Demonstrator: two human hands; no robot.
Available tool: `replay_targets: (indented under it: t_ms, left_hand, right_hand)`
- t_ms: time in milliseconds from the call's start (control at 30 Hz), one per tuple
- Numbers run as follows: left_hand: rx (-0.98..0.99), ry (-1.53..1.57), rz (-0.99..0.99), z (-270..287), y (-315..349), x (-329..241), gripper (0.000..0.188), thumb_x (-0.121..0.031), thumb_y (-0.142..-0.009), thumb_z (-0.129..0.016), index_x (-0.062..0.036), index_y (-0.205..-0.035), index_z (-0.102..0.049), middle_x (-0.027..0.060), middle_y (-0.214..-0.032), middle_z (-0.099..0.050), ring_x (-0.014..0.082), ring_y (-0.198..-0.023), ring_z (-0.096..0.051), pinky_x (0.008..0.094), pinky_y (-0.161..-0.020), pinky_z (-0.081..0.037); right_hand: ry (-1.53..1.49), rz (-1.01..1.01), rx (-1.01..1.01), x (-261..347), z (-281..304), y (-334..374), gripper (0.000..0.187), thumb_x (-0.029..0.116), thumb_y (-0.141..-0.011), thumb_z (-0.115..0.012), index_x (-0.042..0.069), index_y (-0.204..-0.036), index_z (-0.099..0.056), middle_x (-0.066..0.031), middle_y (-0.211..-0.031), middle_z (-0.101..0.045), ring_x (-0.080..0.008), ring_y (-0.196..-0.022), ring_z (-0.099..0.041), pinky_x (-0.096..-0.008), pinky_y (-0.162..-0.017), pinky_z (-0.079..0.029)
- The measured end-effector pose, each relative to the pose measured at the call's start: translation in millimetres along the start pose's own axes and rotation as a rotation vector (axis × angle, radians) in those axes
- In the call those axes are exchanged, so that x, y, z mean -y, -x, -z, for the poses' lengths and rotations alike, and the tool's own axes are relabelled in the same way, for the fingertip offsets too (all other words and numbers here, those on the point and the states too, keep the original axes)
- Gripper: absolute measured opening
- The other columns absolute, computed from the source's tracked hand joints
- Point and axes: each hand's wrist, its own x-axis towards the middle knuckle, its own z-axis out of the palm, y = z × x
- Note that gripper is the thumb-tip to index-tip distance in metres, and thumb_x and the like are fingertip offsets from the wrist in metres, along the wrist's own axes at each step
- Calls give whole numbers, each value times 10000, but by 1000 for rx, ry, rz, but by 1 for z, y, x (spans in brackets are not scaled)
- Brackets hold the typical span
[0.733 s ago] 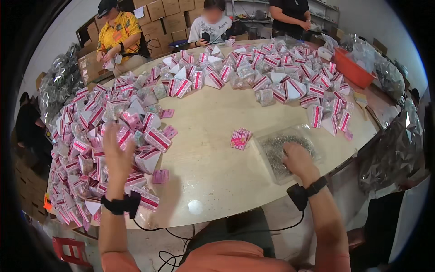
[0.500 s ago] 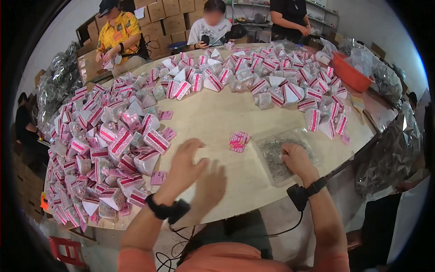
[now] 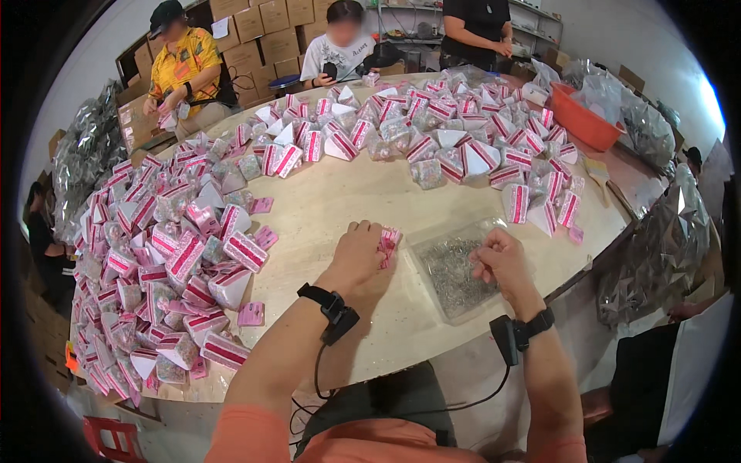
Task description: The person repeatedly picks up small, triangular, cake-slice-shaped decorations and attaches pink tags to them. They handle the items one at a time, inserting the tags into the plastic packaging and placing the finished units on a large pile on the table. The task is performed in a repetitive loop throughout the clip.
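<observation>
My left hand (image 3: 357, 253) is palm down on the table, its fingers bent over the left edge of a small pile of pink printed cards (image 3: 391, 239). Part of that pile is hidden beneath it, and no card shows lifted in its fingers. Just right of the cards lies a shallow clear tray (image 3: 432, 287), holding a heap of tiny thin metal pieces (image 3: 457, 270). Above the tray's right side, my right hand (image 3: 500, 261) is closed in a pinch. Whatever sits between those fingertips is too small to make out.
Pink-and-white triangular packs (image 3: 185, 255) pile up at left and along the far side. A red-orange basin (image 3: 583, 119) and a brush (image 3: 598, 176) lie at right. Black cables (image 3: 463, 407) trail from my wrist straps. Several people are around the table.
My left hand has moved right, from bare table to the card pile. My right hand has risen slightly out of the metal pieces, its fingers pinched. The view has shifted a little.
</observation>
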Motion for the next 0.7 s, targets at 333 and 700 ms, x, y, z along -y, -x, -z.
replay_targets:
  t_ms: [333, 700]
  left_hand:
    - [35, 10, 72, -3, 3, 11, 384, -295, -696, -732, -17, -938, -625, 159, -930, -606, 335, -907, -558, 414, -811, -461]
    - [106, 1195, 366, 35, 52, -16, 185, -243, -903, -578, -73, -831, -588, 39, -694, -589, 156, -607, -576, 284, -561, -475]
  right_hand:
    - [223, 109, 26, -10, -2, -8, 26, -2, -793, -560, 2, -819, -557, -41, -662, -542, -102, -541, -527, -243, -460, -408]
    - [116, 233, -47, 25, -24, 48, 21, 9, -841, -551, -6, -854, -556, -43, -688, -566, -105, -597, -576, -230, -516, -465]
